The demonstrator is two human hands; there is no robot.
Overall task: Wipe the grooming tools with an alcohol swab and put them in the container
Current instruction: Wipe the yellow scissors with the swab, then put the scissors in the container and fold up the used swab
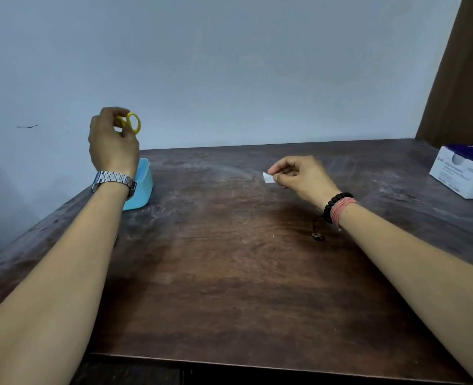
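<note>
Head view: raised left hand (113, 143) grips yellow scissors (132, 123) above container (143, 187).

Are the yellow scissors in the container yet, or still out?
Out. The left hand holds the yellow scissors in the air above the blue container; only their handle loops show.

Container (142, 187) sits at the worktop's (229, 273) far left edge; a box (464, 173) rests at the far right corner, well apart.

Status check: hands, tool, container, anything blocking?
Left hand holds yellow-handled scissors above blue container. Right hand pinches white swab over table. Nothing seen blocking.
</note>
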